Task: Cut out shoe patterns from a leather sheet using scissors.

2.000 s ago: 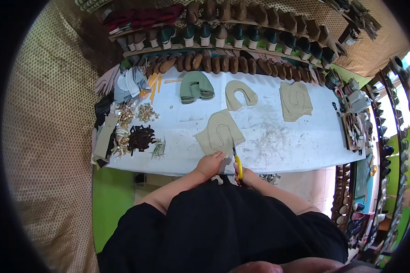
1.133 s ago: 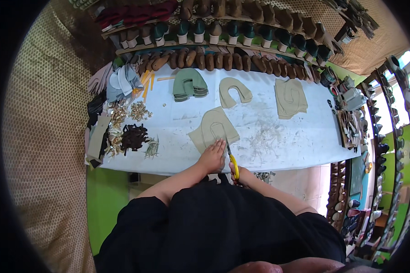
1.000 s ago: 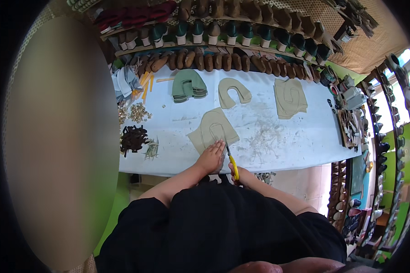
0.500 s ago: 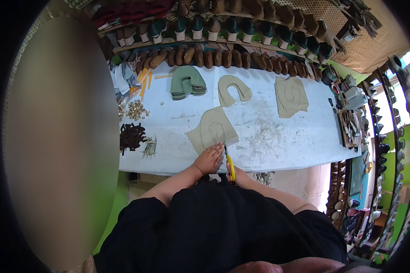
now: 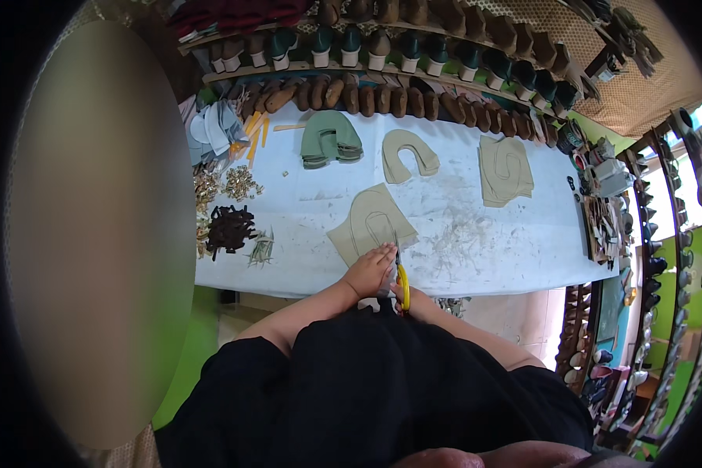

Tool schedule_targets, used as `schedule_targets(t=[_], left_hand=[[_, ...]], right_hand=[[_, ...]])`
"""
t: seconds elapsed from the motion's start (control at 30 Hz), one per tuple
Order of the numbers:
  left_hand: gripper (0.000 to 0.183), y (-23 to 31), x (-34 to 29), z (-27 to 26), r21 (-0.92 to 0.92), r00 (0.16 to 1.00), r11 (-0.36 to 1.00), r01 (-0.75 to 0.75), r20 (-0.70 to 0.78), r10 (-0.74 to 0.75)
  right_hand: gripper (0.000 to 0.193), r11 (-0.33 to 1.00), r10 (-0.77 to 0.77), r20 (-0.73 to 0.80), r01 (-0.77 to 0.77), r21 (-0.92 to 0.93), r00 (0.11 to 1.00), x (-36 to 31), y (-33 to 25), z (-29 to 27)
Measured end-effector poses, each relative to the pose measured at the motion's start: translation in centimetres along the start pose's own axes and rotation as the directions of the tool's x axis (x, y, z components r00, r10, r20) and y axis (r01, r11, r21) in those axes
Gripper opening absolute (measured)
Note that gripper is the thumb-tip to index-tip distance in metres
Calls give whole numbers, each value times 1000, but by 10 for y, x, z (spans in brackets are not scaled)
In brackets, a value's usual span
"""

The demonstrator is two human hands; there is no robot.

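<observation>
Beige sheet: The beige sheet [image 5: 366, 206], marked with curved lines, is laid flat and askew by the near edge of the counter [image 5: 538, 246], about midway along; it is perhaps angled so that a line is brought to the blades.
Yellow-handled scissors: The yellow-handled scissors [image 5: 403, 282] are aimed at the far edge, blades at the sheet's right side; how wide they are parted cannot be told.
Right hand: By the right hand [image 5: 415, 301] the handles are gripped, fingers curled closed around them.
Left hand: The left hand [image 5: 371, 271] is rested palm down, fingers outstretched over the sheet's near part, nothing grasped, seemingly to prevent slipping.
Far edge: A green stack [image 5: 318, 145], an arch-shaped beige piece [image 5: 405, 140] and a beige stack [image 5: 505, 173] are set apart, probably to leave working room.
Left end: Gold pieces [image 5: 242, 182] and dark strips [image 5: 230, 228] are heaped, apparently sorted.
</observation>
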State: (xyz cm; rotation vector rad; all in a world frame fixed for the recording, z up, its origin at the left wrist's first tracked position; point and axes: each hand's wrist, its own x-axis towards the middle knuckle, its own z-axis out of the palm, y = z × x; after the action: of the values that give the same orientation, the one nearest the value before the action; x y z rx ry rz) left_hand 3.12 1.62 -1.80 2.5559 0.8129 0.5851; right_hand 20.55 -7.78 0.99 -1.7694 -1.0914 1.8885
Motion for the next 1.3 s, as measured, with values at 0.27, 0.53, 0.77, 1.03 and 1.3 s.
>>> schedule_targets(t=[0.27, 0.53, 0.77, 1.03, 1.3], left_hand=[[47, 1, -2, -2, -23, 999, 999, 33, 40, -33], [43, 2, -6, 0, 28, 1000, 1000, -5, 6, 5], [42, 6, -6, -7, 20, 1000, 1000, 22, 15, -22], [43, 6, -10, -8, -7, 999, 999, 45, 18, -44], [44, 6, -14, -15, 8, 1000, 1000, 11, 29, -11]], right_hand=[[58, 987, -4, 40, 10, -161, 999, -1, 4, -9], [76, 964, 205, 26, -207, 169, 978, 11, 9, -15], [69, 941, 200, 47, -205, 268, 979, -9, -12, -11], [64, 986, 124, 52, -129, 104, 991, -4, 0, -13], [61, 913, 331, 43, -332, 238, 943, -9, -25, -22]])
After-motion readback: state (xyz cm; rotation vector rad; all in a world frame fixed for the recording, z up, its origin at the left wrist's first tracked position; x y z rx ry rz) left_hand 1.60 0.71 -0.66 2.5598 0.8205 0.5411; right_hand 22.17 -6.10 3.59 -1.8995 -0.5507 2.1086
